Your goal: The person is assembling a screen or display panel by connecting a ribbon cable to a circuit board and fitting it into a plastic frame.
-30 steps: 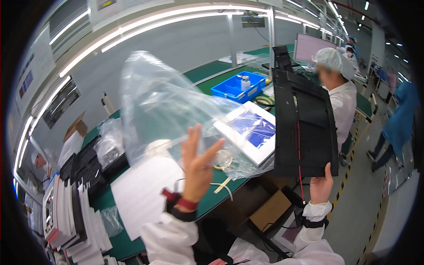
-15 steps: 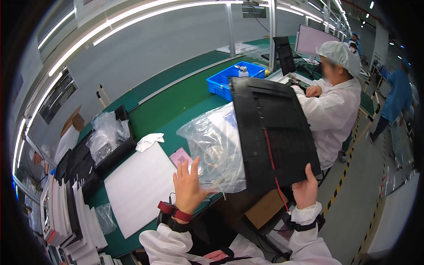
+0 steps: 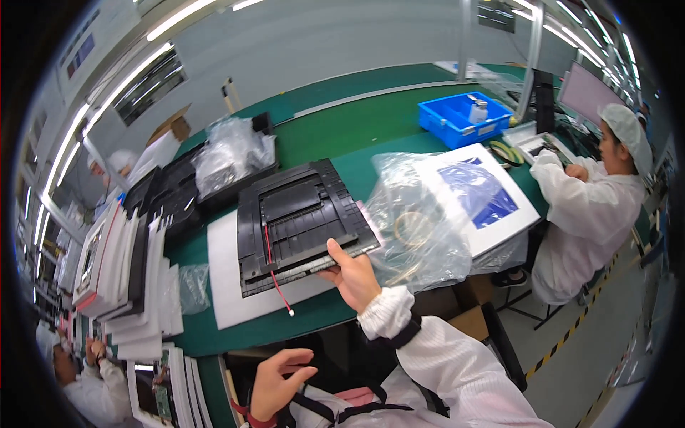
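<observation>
My right hand grips the near right edge of a flat black plastic panel, thumb on top and fingers beneath. The panel has moulded ribs and recesses. A thin red cable runs down it and dangles past the near edge, ending in a small white connector. The panel is over a white foam sheet; whether it touches the sheet I cannot tell. Close to my body, my left hand holds nothing, its fingers loosely bent and the thumb apart.
Clear plastic bags and a white-framed panel lie to the right. Behind them stands a blue bin. Foam-separated panels are stacked at left, beside a black case with plastic wrap. A co-worker sits at right.
The black panel has swung from upright at the right to lying nearly flat over the foam sheet, carried by my right hand. My left hand has drawn back toward my body. The view has turned left.
</observation>
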Demonstrator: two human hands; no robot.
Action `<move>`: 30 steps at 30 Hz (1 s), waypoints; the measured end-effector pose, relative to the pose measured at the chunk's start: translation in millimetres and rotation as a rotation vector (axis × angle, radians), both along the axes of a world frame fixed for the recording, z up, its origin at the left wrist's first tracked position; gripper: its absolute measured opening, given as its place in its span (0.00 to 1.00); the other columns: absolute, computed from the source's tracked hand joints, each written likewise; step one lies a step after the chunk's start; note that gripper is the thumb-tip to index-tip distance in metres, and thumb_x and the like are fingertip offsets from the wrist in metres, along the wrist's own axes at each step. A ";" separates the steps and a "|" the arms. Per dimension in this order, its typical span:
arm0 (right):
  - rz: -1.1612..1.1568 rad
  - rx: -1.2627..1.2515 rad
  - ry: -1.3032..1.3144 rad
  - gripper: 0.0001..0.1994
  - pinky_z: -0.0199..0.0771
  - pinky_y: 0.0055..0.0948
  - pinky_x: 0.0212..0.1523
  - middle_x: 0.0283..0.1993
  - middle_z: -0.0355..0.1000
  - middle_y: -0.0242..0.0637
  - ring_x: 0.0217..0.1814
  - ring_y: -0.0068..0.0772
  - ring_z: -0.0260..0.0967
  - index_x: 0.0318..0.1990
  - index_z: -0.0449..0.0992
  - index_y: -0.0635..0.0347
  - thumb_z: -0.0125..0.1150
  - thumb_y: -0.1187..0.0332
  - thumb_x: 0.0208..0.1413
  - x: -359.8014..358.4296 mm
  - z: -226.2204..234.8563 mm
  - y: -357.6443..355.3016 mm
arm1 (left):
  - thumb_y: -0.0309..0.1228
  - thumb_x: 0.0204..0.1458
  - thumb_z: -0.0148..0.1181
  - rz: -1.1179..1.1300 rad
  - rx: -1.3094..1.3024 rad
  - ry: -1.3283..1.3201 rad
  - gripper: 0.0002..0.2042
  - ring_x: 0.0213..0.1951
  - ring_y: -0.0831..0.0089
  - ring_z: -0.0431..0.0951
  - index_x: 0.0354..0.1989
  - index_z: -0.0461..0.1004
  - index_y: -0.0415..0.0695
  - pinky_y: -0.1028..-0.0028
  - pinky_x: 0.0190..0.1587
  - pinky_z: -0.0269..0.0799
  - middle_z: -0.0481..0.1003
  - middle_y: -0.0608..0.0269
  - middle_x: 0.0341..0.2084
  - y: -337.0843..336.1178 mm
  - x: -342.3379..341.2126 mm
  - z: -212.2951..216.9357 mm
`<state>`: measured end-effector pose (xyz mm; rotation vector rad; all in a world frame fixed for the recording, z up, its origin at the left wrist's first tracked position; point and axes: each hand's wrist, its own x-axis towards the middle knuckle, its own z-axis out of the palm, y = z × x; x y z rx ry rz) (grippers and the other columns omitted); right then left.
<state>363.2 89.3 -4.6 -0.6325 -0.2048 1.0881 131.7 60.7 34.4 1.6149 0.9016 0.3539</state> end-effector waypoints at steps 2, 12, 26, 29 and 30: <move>0.048 -0.030 -0.021 0.13 0.77 0.32 0.36 0.43 0.71 0.34 0.39 0.30 0.72 0.47 0.68 0.58 0.56 0.64 0.57 -9.9 -16.5 19.8 | 0.19 0.47 0.60 0.123 -0.102 -0.257 0.12 0.41 0.69 0.76 0.41 0.71 0.33 0.73 0.44 0.73 0.75 0.53 0.38 1.1 -17.7 3.6; -0.040 -0.279 -0.602 0.23 0.63 0.20 0.40 0.38 0.58 0.31 0.38 0.19 0.58 0.51 0.56 0.63 0.60 0.71 0.51 -62.5 -17.8 -55.5 | 0.18 0.50 0.51 0.014 -0.109 -0.882 0.07 0.29 0.67 0.74 0.22 0.68 0.42 0.71 0.33 0.71 0.73 0.56 0.28 19.0 -57.7 29.1; 1.457 0.263 -0.707 0.12 0.71 0.17 0.35 0.33 0.76 0.32 0.30 0.17 0.70 0.44 0.77 0.62 0.63 0.70 0.51 -135.4 40.0 -45.5 | 0.20 0.37 0.51 -1.185 0.156 -0.044 0.04 0.26 0.68 0.71 0.22 0.69 0.43 0.75 0.33 0.60 0.71 0.65 0.23 -51.7 -3.9 18.6; 1.293 0.374 -0.911 0.09 0.68 0.21 0.29 0.25 0.73 0.31 0.25 0.19 0.67 0.39 0.79 0.60 0.62 0.71 0.49 -131.9 39.5 -47.0 | 0.18 0.33 0.52 -1.017 0.240 -0.257 0.04 0.19 0.62 0.71 0.18 0.72 0.39 0.69 0.20 0.64 0.71 0.58 0.15 -53.8 -9.6 11.4; 1.254 0.450 -1.044 0.07 0.67 0.23 0.28 0.25 0.71 0.32 0.25 0.22 0.66 0.37 0.78 0.60 0.62 0.72 0.49 -130.2 43.3 -44.4 | 0.19 0.33 0.53 -1.073 0.230 -0.142 0.03 0.19 0.62 0.72 0.17 0.72 0.39 0.69 0.20 0.64 0.71 0.57 0.14 -53.1 -11.4 12.1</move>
